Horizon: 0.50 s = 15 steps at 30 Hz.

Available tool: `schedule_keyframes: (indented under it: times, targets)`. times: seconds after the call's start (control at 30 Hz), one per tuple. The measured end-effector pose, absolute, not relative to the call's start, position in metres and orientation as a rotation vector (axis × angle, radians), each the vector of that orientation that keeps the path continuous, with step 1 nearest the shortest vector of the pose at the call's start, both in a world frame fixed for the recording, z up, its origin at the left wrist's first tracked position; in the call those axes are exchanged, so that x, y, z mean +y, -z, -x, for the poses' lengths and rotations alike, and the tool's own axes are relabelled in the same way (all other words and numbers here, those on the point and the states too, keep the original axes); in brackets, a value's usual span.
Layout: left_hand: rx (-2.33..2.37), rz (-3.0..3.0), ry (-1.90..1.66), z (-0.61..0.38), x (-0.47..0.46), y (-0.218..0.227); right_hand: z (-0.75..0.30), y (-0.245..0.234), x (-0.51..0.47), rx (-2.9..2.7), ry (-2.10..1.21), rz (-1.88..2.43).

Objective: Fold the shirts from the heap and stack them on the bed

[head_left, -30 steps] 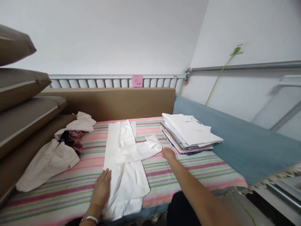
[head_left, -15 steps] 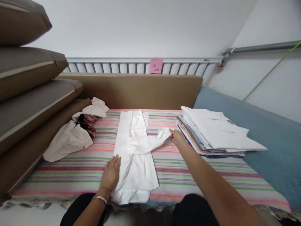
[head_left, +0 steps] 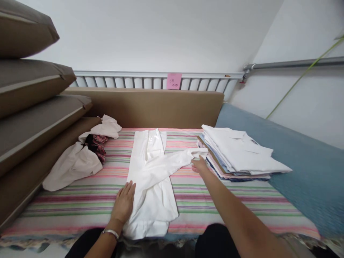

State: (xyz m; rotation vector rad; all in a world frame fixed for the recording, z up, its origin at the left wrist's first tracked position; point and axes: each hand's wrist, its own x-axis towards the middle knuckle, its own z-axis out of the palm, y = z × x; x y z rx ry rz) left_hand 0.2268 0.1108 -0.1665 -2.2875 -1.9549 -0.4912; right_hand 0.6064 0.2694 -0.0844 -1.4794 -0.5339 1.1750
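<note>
White long-sleeved cloth shirt [head_left: 150, 179] on striped cloth sheet [head_left: 192, 208]. Left of shirt, crumpled white cloth [head_left: 75, 166]. Right, white-topped pile of folded clothes [head_left: 239, 154]. Behind, long brown cushion [head_left: 150, 109]; behind cushion, white metal radiator [head_left: 147, 83].

I see left hand [head_left: 124, 202] and right hand [head_left: 199, 165] both bare, forearms sleeveless as far as I can see. Narrow silvery bracelet [head_left: 110, 233] rings left wrist, band plain to my eye. Black clothing [head_left: 217, 242] over both legs, too dark for me to read fabric or seams.
</note>
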Motion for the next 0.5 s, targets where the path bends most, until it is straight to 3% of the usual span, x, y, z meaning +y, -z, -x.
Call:
schedule_keyframes:
  times: [0.5]
  targets:
    - [-1.977, 2.299, 0.496, -0.231, 0.108, 0.160, -0.505, 0.101, 0.229, -0.625, -1.805, 1.616]
